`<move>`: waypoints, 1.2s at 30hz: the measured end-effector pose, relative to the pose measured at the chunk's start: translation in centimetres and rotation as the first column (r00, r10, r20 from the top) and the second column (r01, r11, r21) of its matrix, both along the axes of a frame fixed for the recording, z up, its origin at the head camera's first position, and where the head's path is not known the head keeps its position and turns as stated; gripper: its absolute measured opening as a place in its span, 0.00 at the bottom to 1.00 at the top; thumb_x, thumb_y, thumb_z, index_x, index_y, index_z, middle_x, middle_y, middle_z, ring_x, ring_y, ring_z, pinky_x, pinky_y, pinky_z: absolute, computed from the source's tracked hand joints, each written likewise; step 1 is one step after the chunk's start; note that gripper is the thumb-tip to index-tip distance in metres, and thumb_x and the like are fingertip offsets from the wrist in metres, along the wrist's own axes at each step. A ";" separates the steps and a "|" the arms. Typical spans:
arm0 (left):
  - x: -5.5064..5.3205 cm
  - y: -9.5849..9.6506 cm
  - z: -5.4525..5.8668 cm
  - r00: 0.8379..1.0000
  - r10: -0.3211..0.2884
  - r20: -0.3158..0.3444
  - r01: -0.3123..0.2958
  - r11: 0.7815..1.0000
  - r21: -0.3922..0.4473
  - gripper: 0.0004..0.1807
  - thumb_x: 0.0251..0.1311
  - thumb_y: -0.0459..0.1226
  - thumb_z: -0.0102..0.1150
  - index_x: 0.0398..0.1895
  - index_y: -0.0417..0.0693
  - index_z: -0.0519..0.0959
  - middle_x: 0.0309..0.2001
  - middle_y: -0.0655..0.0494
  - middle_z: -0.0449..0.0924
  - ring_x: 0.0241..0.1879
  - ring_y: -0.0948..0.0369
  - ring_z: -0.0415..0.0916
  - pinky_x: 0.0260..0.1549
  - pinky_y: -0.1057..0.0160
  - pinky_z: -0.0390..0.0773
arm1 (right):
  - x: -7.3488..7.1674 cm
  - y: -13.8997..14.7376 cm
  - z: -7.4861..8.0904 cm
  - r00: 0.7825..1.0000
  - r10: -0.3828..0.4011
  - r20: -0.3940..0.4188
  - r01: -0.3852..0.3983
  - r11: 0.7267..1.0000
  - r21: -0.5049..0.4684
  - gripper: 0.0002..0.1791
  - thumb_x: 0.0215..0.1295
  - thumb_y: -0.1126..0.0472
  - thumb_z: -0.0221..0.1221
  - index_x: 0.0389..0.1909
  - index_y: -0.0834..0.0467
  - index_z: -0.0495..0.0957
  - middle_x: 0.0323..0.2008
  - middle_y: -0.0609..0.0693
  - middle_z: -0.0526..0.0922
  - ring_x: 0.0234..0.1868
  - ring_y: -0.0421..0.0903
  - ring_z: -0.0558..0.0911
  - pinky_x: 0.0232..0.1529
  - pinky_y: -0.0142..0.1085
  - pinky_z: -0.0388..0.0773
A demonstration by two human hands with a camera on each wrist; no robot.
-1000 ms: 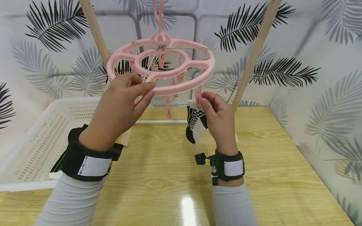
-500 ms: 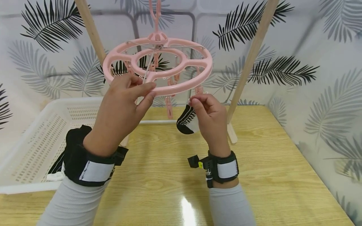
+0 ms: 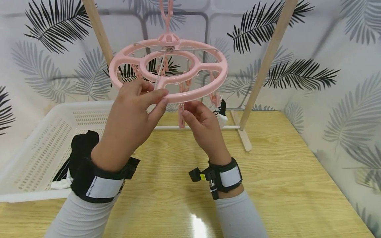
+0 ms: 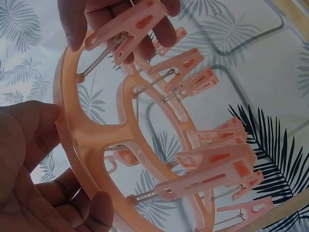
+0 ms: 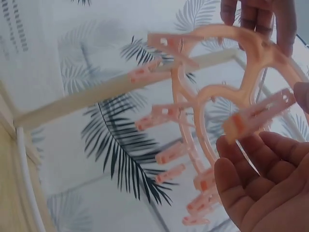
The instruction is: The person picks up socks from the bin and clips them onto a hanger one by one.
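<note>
My left hand (image 3: pixel 131 112) pinches the near left rim of a pink round clip hanger (image 3: pixel 205 87), also plain in the left wrist view, where thumb and fingers lie on either side of the rim. Beside it, my right hand (image 3: pixel 205 127) is at a clothespin (image 3: pixel 182 117) that dangles from the front of the ring. Its thumb tip overlaps that clothespin's edge. In the right wrist view the same clothespin (image 5: pixel 258 116) lies between the thumb and loosely bent fingers. A black and white sock (image 3: pixel 221 114) hangs from another clip at the ring's right, partly hidden by my right hand.
A white perforated basket (image 3: pixel 44 145) stands on the left of the wooden table (image 3: pixel 166 185), with dark socks (image 3: pixel 84 143) inside. Slanted wooden posts (image 3: pixel 268 62) and a white crossbar (image 3: pixel 166 127) stand behind. Several clothespins (image 4: pixel 207 169) hang under the ring.
My right hand has let go of the sock at the right clip and moved left to the front clothespin. The sock now hangs on its own. My left hand keeps its hold on the ring.
</note>
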State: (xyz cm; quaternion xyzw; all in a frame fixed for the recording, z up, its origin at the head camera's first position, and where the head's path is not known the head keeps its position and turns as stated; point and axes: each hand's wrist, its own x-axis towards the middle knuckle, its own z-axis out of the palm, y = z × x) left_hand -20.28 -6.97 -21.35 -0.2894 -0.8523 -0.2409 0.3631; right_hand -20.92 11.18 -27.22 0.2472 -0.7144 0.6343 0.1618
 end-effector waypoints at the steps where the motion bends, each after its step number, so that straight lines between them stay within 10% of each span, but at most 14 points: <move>1: 0.0 0.0 0.0 1.000 0.001 0.000 -0.001 1.000 -0.001 0.13 0.59 0.38 0.59 0.45 0.43 0.83 0.39 0.40 0.74 0.38 0.47 0.66 0.39 0.47 0.70 | 0.0 -0.1 0.0 1.000 0.015 0.010 -0.015 1.000 -0.012 0.17 0.68 0.67 0.51 0.55 0.69 0.69 0.45 0.66 0.76 0.43 0.47 0.75 0.44 0.42 0.74; 19: 0.0 0.8 -0.2 1.000 0.000 -0.016 -0.001 0.999 -0.049 0.17 0.57 0.35 0.62 0.50 0.41 0.80 0.42 0.39 0.75 0.43 0.47 0.68 0.44 0.46 0.71 | -0.9 -0.8 -1.8 0.997 0.074 0.021 -0.069 0.982 -0.174 0.14 0.67 0.57 0.55 0.46 0.63 0.73 0.31 0.57 0.75 0.33 0.54 0.75 0.35 0.36 0.75; 36: 0.3 1.3 -0.7 0.999 -0.004 -0.053 0.010 0.994 0.113 0.16 0.56 0.34 0.60 0.48 0.38 0.80 0.49 0.37 0.73 0.53 0.45 0.65 0.50 0.45 0.69 | -0.6 -0.3 -2.0 0.998 0.067 0.021 -0.062 0.982 -0.178 0.16 0.67 0.53 0.54 0.46 0.63 0.73 0.26 0.54 0.75 0.34 0.54 0.76 0.36 0.36 0.77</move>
